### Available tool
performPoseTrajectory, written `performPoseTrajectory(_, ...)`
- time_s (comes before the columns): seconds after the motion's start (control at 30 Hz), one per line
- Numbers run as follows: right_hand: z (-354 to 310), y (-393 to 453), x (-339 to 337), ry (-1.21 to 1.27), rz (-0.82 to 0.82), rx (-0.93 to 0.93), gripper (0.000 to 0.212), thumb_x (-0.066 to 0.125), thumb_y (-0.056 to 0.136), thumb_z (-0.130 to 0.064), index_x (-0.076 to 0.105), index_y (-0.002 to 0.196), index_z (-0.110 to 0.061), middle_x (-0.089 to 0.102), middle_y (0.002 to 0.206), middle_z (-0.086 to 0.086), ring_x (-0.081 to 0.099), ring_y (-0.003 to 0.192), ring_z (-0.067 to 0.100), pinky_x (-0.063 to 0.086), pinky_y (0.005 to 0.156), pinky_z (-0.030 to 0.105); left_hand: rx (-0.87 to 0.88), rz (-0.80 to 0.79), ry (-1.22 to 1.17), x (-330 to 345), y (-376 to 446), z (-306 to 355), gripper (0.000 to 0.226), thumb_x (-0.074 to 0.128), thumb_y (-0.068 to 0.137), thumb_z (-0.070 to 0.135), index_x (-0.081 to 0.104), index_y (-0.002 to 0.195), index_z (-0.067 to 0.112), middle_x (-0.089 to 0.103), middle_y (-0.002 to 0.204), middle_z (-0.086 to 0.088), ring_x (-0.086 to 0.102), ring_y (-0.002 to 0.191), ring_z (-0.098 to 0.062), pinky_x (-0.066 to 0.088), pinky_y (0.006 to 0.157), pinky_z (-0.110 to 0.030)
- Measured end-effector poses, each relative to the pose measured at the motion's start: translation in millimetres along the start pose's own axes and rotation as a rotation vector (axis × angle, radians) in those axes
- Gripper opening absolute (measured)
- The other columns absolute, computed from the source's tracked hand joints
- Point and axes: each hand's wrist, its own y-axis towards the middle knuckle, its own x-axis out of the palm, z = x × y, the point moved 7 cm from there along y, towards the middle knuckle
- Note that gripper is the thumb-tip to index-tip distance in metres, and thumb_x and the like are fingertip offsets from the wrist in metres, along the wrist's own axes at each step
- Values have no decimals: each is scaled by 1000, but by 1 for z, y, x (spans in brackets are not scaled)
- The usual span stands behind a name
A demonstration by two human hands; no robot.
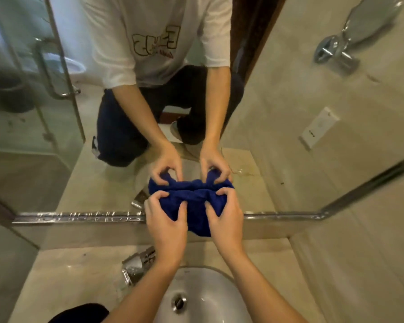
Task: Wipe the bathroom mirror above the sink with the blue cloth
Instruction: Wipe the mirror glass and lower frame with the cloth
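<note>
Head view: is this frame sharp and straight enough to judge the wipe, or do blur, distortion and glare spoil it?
Head view: mostly sharp on both hands (left hand, right hand) gripping the bunched dark blue cloth; wide-angle lens bends the chrome mirror frame; soft warm light, no harsh glare, corners softer.

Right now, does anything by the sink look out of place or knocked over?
Yes: a shiny silver object lies tipped on its side on the counter, left of the sink. What it is isn't clear.

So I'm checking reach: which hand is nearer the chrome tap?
Left. The left hand is just above the chrome tap; the right hand is farther right.
</note>
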Motion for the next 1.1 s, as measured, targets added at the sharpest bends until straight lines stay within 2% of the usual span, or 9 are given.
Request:
performPoseTrajectory(0.13,44,6,-14,98,-3,188,33,72,81,-8,48,96,-26,60,98,-8,51,82,2,36,70,12,28,-37,40,31,-19,-5,41,76,82,13,48,108,26,50,110,6,48,100,-5,41,92,-25)
performPoseTrajectory(0.33,108,23,-53,296,-18,369,32,72,80,-5,51,90,-26,63,91,-7,60,85,8,50,77,26,110,-160,84,86,-48,0,35,71,86,9,51,112,21,52,112,4,43,97,4,28,85,3)
performPoseTrajectory(0.5,155,44,-107,358,41,417,30,71,82,-3,53,93,-24,64,94,-3,62,85,12,52,68,22,178,-251,46,148,-80,18,34,64,89,3,53,121,11,53,115,2,46,102,1,29,90,0)
performPoseTrajectory(0.6,180,53,-142,392,116,399,30,71,83,-5,53,96,-25,62,97,-7,61,87,5,51,74,20,216,-345,22,184,-99,29,39,59,91,4,51,128,15,52,121,5,46,108,2,30,94,-2)
performPoseTrajectory(0.7,205,58,-167,422,207,406,31,70,84,-8,53,100,-27,61,107,-4,61,102,15,52,92,35,237,-396,4,214,-115,43,41,58,92,5,50,131,18,51,124,9,45,108,8,32,96,-6)
performPoseTrajectory(0.8,209,67,-188,402,260,394,32,70,82,-10,53,104,-25,60,110,-3,59,105,17,50,96,41,182,-408,-24,233,-125,55,42,57,92,7,51,130,24,51,125,13,47,112,5,41,104,-23)
performPoseTrajectory(0.9,197,81,-214,415,328,373,32,69,82,-7,53,107,-19,57,104,-9,56,99,12,47,88,25,214,-414,-66,243,-124,82,40,59,90,10,53,127,25,53,119,20,51,115,1,45,105,-36)
performPoseTrajectory(1.03,147,105,-262,450,484,196,34,68,82,-4,52,110,-16,57,106,-10,54,96,-1,43,81,8,436,-325,-155,239,-107,150,36,63,87,11,59,123,17,54,114,26,50,112,11,41,103,-19)
performPoseTrajectory(1.1,124,114,-272,425,519,116,37,66,81,-7,52,114,-16,58,111,-9,55,104,4,46,91,18,507,-295,-184,233,-101,167,35,64,87,13,59,121,14,57,115,18,52,113,6,41,103,-20)
